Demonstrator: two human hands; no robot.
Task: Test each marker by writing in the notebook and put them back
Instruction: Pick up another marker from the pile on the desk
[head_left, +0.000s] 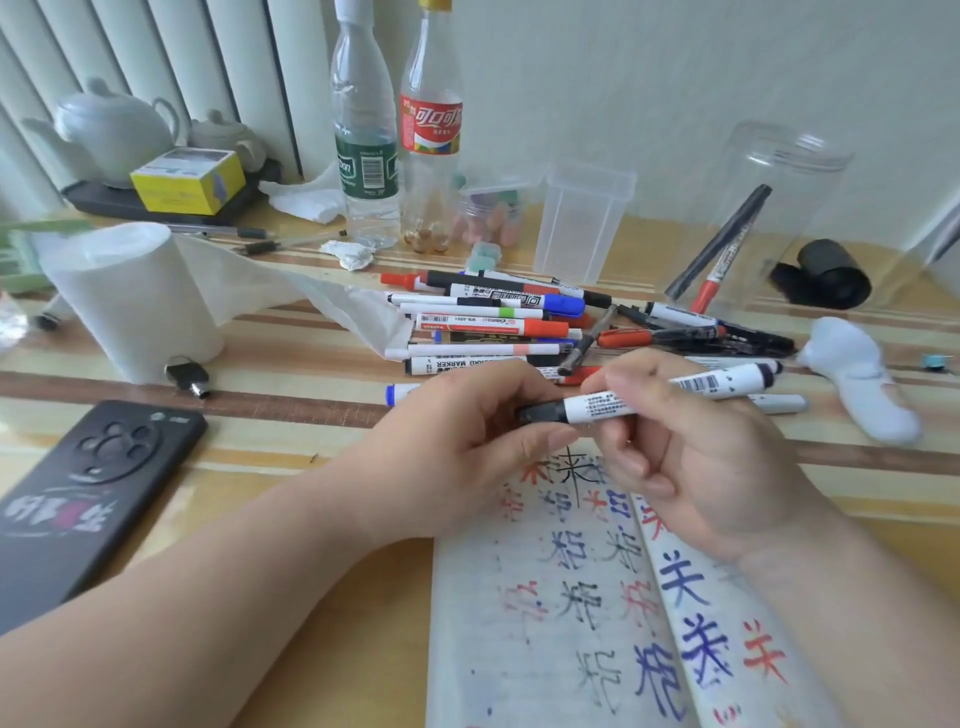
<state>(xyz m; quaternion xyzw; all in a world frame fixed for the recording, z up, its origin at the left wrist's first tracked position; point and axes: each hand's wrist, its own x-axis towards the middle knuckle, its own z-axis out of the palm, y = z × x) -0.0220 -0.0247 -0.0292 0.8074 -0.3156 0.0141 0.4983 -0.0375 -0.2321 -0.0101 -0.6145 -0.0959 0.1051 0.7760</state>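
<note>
A white marker (675, 392) with a black cap lies level between my hands, over the top edge of the open notebook (571, 613). My left hand (457, 441) pinches the black cap end (543, 413). My right hand (691, 462) grips the white barrel. The notebook pages carry red, blue and black written characters. Behind my hands a pile of several markers (498, 322) lies on the table. A clear plastic jar (769, 223) at the right holds two markers leaning inside.
A black phone (88, 493) lies at the left, next to a paper towel roll (135, 301). Two plastic bottles (395, 130), a clear rectangular container (582, 218), a teapot (114, 130) and a yellow box (187, 179) stand at the back. A white cloth (862, 379) lies at the right.
</note>
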